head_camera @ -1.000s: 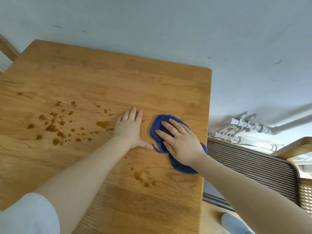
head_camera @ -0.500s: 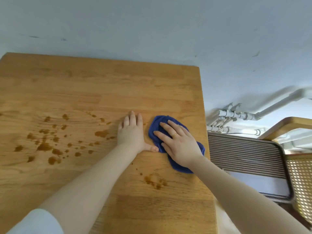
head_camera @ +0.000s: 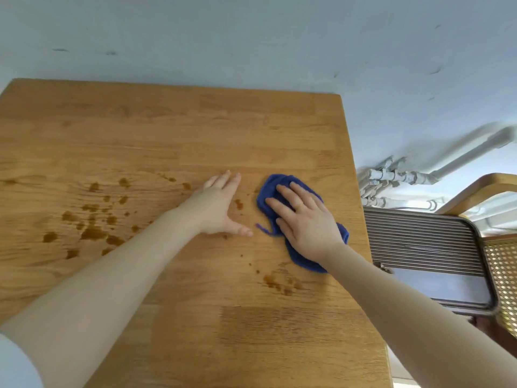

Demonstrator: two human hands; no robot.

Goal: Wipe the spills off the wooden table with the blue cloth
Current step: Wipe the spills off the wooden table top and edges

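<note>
Under right hand (head_camera: 306,219), blue cloth (head_camera: 272,189) lengthwise near-far

place: home dining corner | cues: wooden tabletop (head_camera: 223,130) against pale blue wall (head_camera: 251,37); cane-back chair (head_camera: 500,264); white heating pipes (head_camera: 397,177)

pale wall (head_camera: 251,37) | white pipes (head_camera: 397,177) | possibly a cane-backed chair (head_camera: 500,264)

The right hand (head_camera: 305,219) lies flat on the blue cloth (head_camera: 272,191) on the wooden table (head_camera: 195,130); the left hand (head_camera: 215,208) presses flat at its nine o'clock, brown spills (head_camera: 92,232) beyond.
</note>
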